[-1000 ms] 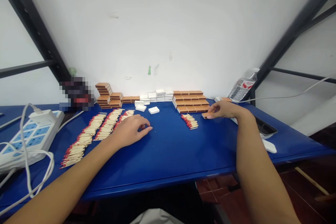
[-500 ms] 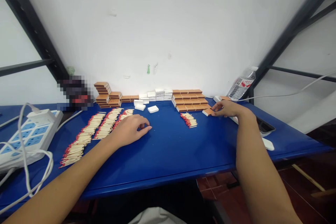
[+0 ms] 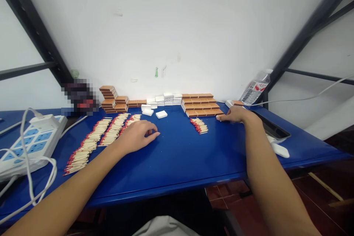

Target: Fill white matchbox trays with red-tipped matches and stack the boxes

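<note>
My right hand (image 3: 234,114) has its thumb and fingers at the right end of the lowest front row of brown matchboxes (image 3: 203,113), pressed against the end matchbox (image 3: 219,112). Those boxes form a stepped stack against the wall. Just in front of the stack lies a small heap of red-tipped matches (image 3: 199,126). My left hand (image 3: 139,134) rests on the table, empty, its fingers loosely curled and the thumb apart. It partly covers the nearest of the long rows of matches (image 3: 113,131). Beyond it sit loose white inner trays (image 3: 161,114).
A smaller matchbox stack (image 3: 113,103) stands at the back left, with piled white trays (image 3: 168,99) in the middle. A power strip (image 3: 33,143) with looping cables lies left. At right are a water bottle (image 3: 256,87), a dark tray (image 3: 272,127) and a white object (image 3: 280,150).
My right hand has moved the matchbox left and back, against the end of the lowest row. My left hand has stayed in place.
</note>
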A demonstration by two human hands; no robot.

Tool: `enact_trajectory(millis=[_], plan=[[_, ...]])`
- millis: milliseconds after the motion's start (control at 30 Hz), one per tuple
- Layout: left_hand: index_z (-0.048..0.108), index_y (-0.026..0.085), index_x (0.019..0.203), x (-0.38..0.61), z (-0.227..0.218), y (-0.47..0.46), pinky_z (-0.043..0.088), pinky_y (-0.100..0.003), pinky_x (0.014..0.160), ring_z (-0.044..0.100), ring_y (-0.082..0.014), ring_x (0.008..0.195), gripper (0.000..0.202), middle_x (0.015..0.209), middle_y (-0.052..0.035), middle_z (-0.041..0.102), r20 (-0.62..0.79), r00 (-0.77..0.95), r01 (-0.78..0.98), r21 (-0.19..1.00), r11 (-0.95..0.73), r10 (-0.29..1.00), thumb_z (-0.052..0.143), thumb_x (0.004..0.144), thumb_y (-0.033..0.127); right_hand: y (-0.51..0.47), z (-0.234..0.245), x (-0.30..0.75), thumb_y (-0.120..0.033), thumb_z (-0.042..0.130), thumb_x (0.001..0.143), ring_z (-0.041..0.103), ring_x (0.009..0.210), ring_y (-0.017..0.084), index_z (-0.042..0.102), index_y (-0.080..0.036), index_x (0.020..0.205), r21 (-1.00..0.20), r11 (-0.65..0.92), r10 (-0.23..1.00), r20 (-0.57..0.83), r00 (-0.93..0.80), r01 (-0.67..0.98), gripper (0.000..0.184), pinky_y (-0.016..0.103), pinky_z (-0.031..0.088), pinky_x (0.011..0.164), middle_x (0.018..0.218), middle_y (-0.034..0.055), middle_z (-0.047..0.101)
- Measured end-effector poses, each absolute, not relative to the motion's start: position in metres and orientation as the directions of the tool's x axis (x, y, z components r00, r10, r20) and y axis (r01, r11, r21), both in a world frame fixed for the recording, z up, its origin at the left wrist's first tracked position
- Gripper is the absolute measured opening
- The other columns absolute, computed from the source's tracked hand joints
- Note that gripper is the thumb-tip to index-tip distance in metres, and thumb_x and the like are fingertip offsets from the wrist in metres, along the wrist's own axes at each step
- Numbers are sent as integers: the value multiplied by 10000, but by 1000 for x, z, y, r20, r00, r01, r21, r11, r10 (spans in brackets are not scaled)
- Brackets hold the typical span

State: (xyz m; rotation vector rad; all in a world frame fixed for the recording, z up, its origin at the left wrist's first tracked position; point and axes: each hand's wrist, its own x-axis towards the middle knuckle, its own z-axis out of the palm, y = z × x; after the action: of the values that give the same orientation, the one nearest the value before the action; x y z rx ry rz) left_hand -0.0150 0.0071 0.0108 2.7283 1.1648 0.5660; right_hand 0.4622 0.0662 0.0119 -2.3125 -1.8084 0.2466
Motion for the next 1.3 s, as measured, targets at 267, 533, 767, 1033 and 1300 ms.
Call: enact_trajectory(millis=[267,533,767,1033,1300], plan=[[781,206,1023,-14,11,6,480,-340,754,666,-218,827,272,887,-51,752,284,630,679,251,-691,722,596,1002,404,66,21,448,-742,730,776,730,896,347,684,-203,814,-140,-334,936,-164,311,932,542,430,551,766,912,147,749],[773,206,1018,-15,10,6,475,-331,737,670,-217,815,250,862,-41,744,296,633,674,244,-697,716,606,998,390,62,24,444,-655,726,841,722,942,329,733,-158,921,-97,-330,941,-107,320,939,504,401,531,788,1022,183,757],[770,208,997,-15,9,6,468,-330,723,668,-215,802,233,854,-42,742,286,635,672,253,-696,718,605,991,372,62,24,384,-394,658,937,684,858,250,750,-167,956,-221,222,878,470,-96,950,245,350,505,784,961,116,748],[770,209,986,-15,8,7,459,-322,717,665,-207,782,213,828,-33,735,298,633,669,253,-699,714,618,987,358,51,6,274,-251,625,996,634,1137,300,704,-177,1221,-143,649,725,414,-550,747,250,435,503,1002,1161,134,716],[773,223,968,-14,6,8,449,-322,708,660,-201,760,205,805,-25,733,287,628,682,245,-689,724,622,987,360,95,0,213,-259,674,986,532,1326,364,576,-178,1463,-103,666,739,231,-633,739,494,536,449,1104,1451,179,614]])
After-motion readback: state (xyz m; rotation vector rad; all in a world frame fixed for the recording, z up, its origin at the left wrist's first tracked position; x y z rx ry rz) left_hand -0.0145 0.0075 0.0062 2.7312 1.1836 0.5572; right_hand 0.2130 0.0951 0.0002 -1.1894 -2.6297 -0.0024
